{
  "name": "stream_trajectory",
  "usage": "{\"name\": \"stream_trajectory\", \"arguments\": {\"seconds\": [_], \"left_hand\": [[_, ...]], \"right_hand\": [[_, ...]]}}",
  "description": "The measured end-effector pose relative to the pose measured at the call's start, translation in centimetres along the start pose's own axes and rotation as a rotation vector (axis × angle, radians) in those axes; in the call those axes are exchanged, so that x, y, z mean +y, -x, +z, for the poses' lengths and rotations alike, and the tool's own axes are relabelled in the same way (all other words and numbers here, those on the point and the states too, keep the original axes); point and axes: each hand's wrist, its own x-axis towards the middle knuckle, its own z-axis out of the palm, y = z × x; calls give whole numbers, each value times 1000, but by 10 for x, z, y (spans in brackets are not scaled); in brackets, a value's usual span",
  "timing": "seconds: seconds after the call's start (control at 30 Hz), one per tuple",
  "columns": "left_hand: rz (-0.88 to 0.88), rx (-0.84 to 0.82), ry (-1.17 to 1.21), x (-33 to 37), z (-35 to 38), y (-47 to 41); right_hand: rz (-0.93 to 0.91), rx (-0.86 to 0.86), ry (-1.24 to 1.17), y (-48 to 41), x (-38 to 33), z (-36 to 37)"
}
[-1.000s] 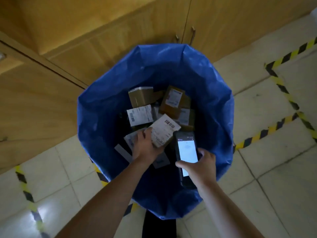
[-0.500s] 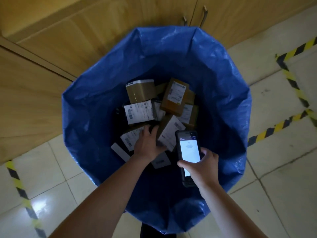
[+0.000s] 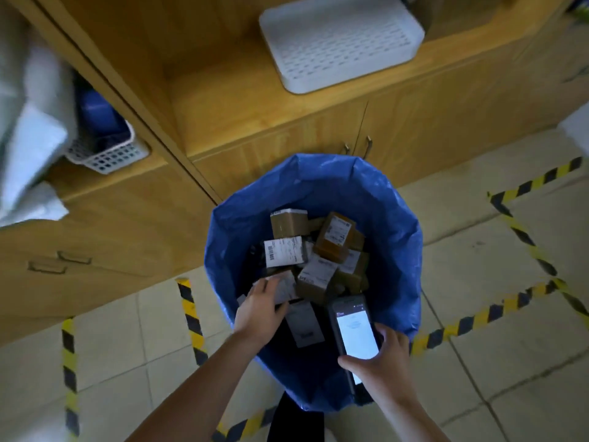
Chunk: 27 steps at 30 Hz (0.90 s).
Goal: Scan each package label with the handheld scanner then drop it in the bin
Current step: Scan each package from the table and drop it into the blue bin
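Note:
A bin lined with a blue bag (image 3: pixel 398 218) stands on the floor and holds several brown packages with white labels, among them a labelled box (image 3: pixel 288 252) and a tilted brown box (image 3: pixel 334 236). My left hand (image 3: pixel 259 309) hovers inside the bin's near-left rim with relaxed fingers, just above a grey package (image 3: pixel 287 287); it holds nothing. My right hand (image 3: pixel 384 362) grips the handheld scanner (image 3: pixel 352 330) over the bin's near edge, its lit screen facing up.
A wooden cabinet (image 3: pixel 287 148) stands behind the bin, with a white perforated tray (image 3: pixel 341 39) on its shelf. A white basket (image 3: pixel 108 151) and pale bags (image 3: pixel 28 138) sit at the left. Yellow-black tape (image 3: pixel 478 317) marks the tiled floor.
My left hand let go of the labelled package, which now lies in the pile, and drew back toward the near-left rim. The view has lifted, showing the cabinet shelf.

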Motion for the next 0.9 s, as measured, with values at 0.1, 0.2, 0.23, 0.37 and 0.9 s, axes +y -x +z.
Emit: {"name": "stream_trajectory", "arguments": {"seconds": [0.1,0.2,0.23,0.37,0.9], "left_hand": [[-23,78,87,3,-20,61],[-94,191,169,4,-39,139],[-127,222,182,2,-44,168],[-273,344,200,-19,-60,278],[-1108,960,471,-108,8,722]], "right_hand": [[-94,-64,42,38,-5,-16],[-216,-121,117,81,-15,-28],[-247,-148,122,96,-19,-29],[-380,-260,95,159,-35,-19],[-1097,-875,584,466,-48,133]]}}
